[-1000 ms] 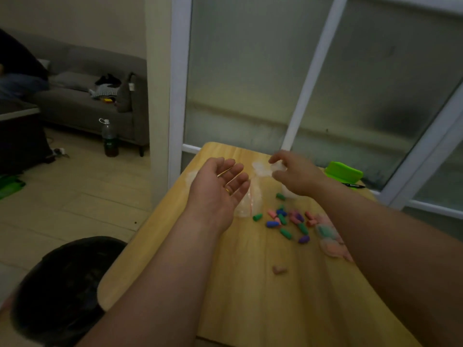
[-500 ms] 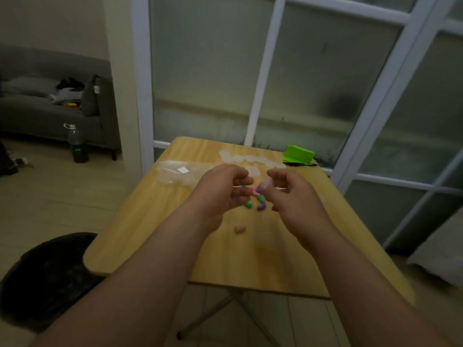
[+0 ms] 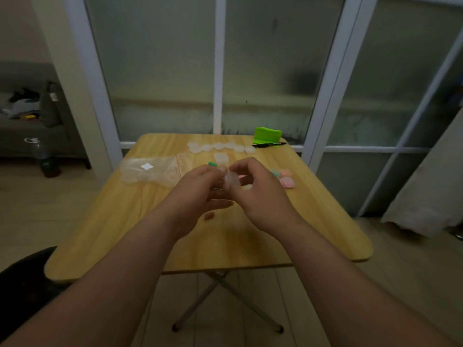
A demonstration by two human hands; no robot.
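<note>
Both hands meet above the middle of the wooden folding table. My left hand and my right hand together pinch a small clear plastic container between their fingertips. A green pellet peeks out just beyond my left fingers. One brownish pellet lies on the table under my left hand. Other coloured pellets are hidden behind the hands.
A row of small clear containers lines the far edge, with one more clear container nearer. A clear zip bag lies left. Filled pink and green containers sit right. A green box and black pen lie at the back.
The view has pulled back from the table. My hands came together from apart, and now both pinch the small clear container.
</note>
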